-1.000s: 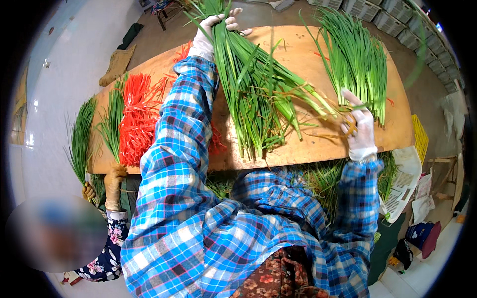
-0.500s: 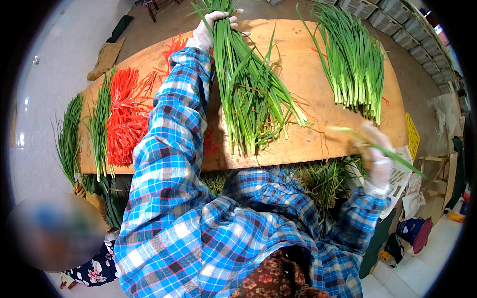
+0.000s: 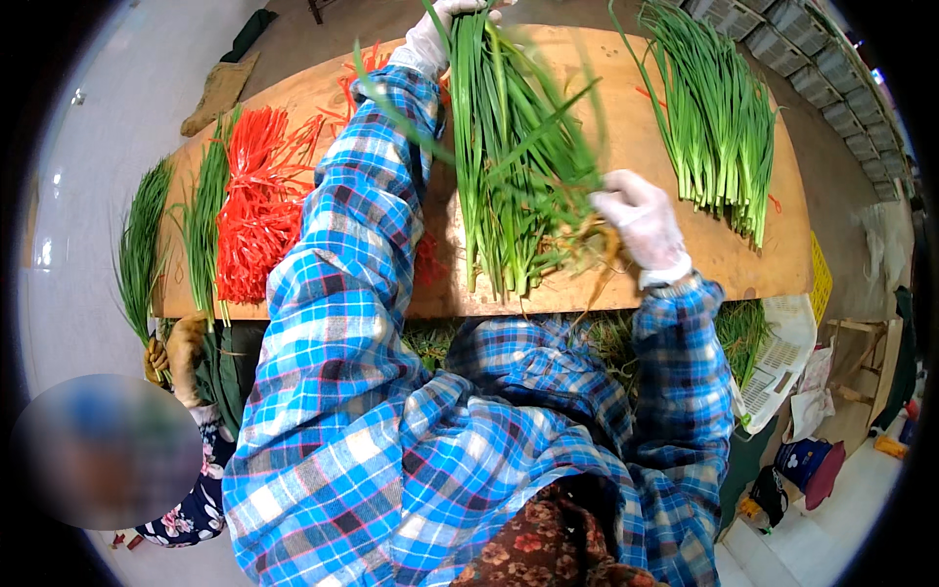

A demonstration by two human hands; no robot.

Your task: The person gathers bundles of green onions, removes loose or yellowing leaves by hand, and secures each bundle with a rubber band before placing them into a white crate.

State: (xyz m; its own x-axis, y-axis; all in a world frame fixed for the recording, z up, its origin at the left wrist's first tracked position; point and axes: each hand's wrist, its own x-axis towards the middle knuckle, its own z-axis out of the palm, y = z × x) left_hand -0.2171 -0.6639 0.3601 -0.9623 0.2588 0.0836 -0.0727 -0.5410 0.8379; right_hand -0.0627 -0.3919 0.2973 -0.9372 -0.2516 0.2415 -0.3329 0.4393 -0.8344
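Cleaning seems underway: the left hand (image 3: pixel 432 37) grips green stalks (image 3: pixel 477 147) at far end; the right hand (image 3: pixel 643 223) pinches withered leaves (image 3: pixel 610 247) (blurred); next calls for tugging these nearer.

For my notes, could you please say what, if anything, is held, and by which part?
Left hand: green bunch, by its upper leaves. Right hand: cannot tell, too blurred.

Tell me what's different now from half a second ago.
The right hand has moved left and away from the body, from near the table's front-right edge to the green bunch. The loose stalk it held is gone from it; withered strands hang at its fingers, grip unclear. The left hand still holds the bunch's far end; the red strips stay put.
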